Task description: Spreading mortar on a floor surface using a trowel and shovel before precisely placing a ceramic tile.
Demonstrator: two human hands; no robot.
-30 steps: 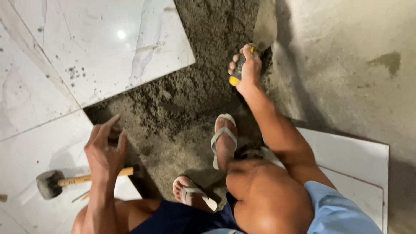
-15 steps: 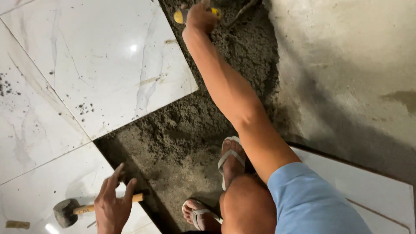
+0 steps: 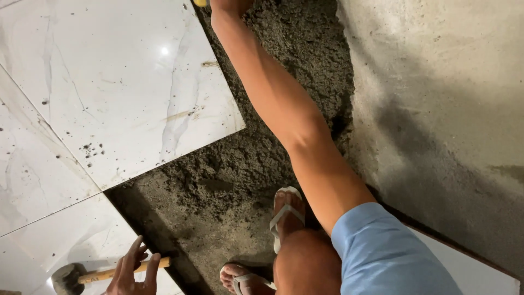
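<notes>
Mortar (image 3: 284, 76) fills the untiled strip between the laid tiles (image 3: 120, 93) and the bare concrete (image 3: 436, 109), and my judgement is that I am in the middle of working this bed — the next move calls for even, level spreading. My right hand (image 3: 232, 4) reaches across it to the top edge, gripping something yellow; how its fingers stand I cannot tell. My left hand (image 3: 131, 273) rests fingers spread on the mallet (image 3: 82, 276) handle — touching, not gripping.
</notes>
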